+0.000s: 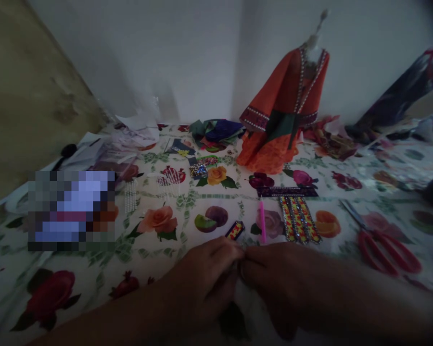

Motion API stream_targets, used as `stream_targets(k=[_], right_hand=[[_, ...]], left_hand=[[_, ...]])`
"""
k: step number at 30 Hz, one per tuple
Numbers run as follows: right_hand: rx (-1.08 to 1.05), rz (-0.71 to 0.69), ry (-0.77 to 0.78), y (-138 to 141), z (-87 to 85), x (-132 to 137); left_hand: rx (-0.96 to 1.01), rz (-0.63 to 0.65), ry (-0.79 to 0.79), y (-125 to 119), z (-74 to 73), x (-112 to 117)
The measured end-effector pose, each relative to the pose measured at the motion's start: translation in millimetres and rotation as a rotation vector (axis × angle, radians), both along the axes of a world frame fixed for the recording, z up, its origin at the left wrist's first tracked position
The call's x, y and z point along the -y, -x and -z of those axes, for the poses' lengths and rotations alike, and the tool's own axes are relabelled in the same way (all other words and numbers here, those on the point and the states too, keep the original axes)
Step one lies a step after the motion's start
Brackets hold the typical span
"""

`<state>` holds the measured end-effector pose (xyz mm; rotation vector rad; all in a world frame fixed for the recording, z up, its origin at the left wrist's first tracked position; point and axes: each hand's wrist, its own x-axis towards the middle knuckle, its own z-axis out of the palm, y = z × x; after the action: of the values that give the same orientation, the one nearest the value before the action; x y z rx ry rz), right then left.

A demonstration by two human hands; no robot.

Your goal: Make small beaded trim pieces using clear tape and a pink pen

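Observation:
My left hand (202,283) and my right hand (277,283) meet at the fingertips over a floral tablecloth (94,269). Whatever lies between the fingers is too small and dark to make out. Just above my left hand sits a short red-and-yellow beaded strip (235,230). A pink pen-like tool (262,221) lies close above my right hand, next to several longer yellow-and-red beaded strips (298,220) with silvery edges.
Red-handled scissors (380,247) lie to the right. Farther back stands a small orange dress with beaded trim (281,115) on a stand, beside folded fabric scraps (216,134). Pearl strands (131,196) hang near a blurred patch (71,210). White walls bound the far side.

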<state>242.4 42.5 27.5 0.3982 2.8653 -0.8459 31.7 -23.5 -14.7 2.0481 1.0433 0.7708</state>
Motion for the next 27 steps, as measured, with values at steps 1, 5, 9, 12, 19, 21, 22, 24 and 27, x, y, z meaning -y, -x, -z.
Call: stream_targets(k=[1, 5, 9, 12, 19, 21, 22, 24, 27], right_hand=[[-0.013, 0.003, -0.002, -1, -3.2, 0], [-0.025, -0.038, -0.035, -2, -12.9, 3], [-0.017, -0.073, -0.043, 3, -13.2, 4], [-0.028, -0.059, -0.018, 4, -8.9, 3], [-0.135, -0.103, -0.095, -1, 1.7, 4], [-0.136, -0.094, -0.082, -1, 4.8, 4], [-0.136, -0.095, -0.072, -1, 6.4, 4], [-0.143, -0.089, -0.069, -1, 9.5, 3], [-0.176, -0.1, -0.106, -1, 11.6, 3]], left_hand=[[0.034, -0.006, 0.018, 0, -0.6, 0], [-0.05, -0.063, -0.127, 1, 2.9, 0], [-0.376, -0.153, -0.42, 3, 11.2, -5], [-0.563, -0.185, -0.445, 6, 15.3, -10], [-0.708, -0.174, -0.359, 9, 14.4, -17], [-0.708, -0.162, -0.328, 8, 13.4, -20], [-0.706, -0.154, -0.313, 7, 13.2, -22], [-0.712, -0.147, -0.282, 6, 13.3, -24], [-0.713, -0.145, -0.272, 5, 13.9, -26]])
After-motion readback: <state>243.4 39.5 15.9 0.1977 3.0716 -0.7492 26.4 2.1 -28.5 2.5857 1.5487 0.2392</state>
